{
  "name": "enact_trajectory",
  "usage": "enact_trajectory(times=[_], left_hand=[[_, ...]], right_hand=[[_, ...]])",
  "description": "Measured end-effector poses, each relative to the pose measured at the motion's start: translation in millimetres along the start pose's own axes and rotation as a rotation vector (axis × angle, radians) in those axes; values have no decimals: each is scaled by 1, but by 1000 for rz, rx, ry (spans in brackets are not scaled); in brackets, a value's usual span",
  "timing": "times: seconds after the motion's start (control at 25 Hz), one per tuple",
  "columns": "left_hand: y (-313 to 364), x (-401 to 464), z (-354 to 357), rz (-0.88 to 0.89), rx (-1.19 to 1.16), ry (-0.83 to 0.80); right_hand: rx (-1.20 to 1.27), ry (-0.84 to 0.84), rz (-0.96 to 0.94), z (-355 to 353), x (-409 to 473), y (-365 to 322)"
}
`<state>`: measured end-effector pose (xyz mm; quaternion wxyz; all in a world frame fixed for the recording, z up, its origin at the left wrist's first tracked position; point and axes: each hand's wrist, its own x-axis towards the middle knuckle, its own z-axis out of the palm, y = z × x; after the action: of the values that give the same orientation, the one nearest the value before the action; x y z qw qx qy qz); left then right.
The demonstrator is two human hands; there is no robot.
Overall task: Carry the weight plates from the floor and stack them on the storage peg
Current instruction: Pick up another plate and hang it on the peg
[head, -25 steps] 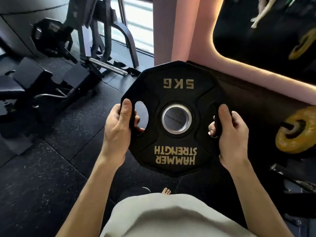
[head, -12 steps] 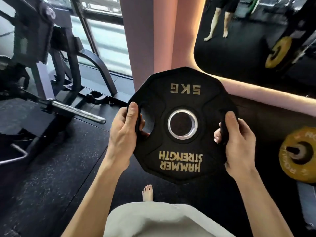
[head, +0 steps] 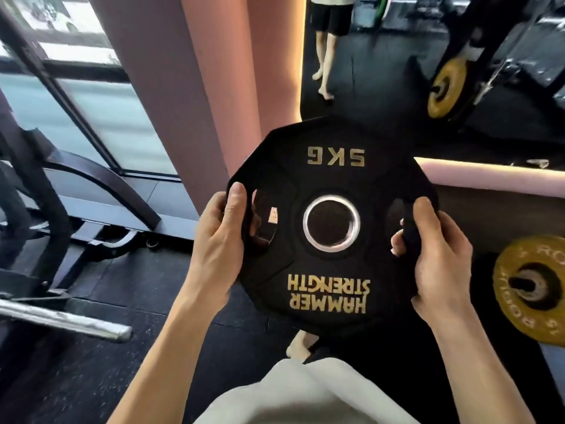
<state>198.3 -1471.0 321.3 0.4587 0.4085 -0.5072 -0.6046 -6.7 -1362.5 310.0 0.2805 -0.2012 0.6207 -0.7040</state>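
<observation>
Mid-carry here; the black 5 kg plate (head: 331, 221) is up off the floor (head: 122, 286), held out in front at about waist height with its face toward the camera; left hand (head: 218, 240) and right hand (head: 437, 258) each have fingers curled through a grip slot, thumbs over the rim, so it's clenched on both sides; a yellow plate (head: 532, 289) already sits on a peg (head: 519, 283) just to the right; next move, I'd guess, is swinging right and lining the steel centre hole up with a peg before sliding it on.
</observation>
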Motion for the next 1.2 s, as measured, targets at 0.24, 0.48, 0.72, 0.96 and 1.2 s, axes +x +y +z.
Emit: enact_trajectory(times=[0.24, 0.48, 0.72, 0.96, 1.2], left_hand=[[5, 138, 69, -32, 0, -70], [2, 249, 142, -69, 87, -253], [-9, 352, 236, -136, 132, -542], [-22, 399, 337, -202, 179, -923], [-33, 380, 436, -187, 151, -1251]], right_hand=[[-22, 87, -14, 26, 133, -20], [-33, 270, -14, 21, 216, -31], [-2, 582, -30, 15, 280, -37], [-5, 993, -115, -3, 291, -44], [-4, 1314, -217, -34, 284, -53]])
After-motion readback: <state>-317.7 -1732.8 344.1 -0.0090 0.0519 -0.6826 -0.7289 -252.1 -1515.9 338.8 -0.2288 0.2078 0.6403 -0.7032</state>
